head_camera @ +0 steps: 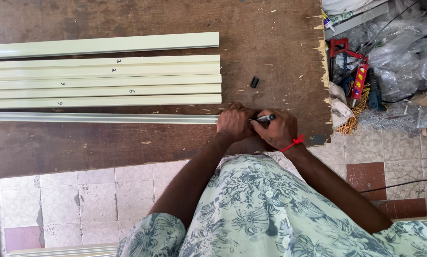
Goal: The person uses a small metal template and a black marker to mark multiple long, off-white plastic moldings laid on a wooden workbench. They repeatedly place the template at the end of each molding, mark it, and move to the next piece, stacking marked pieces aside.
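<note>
My left hand (233,124) presses down on the right end of a long pale metal strip (99,117) lying across the brown wooden board (270,52). Right beside it, my right hand (279,128) grips a black marker (265,117) with its tip pointing left toward the strip's end. A red band circles my right wrist. The two hands touch each other. Several cream-coloured profiles (104,81) lie side by side just beyond the strip, some with small handwritten marks. A small black marker cap (255,82) rests on the board past my hands.
The board's chipped right edge (325,71) ends near a heap of tools, a red clamp (339,47), a drill (375,93), orange cord and crumpled plastic sheeting (403,57). Tiled floor (80,200) lies below the board's near edge.
</note>
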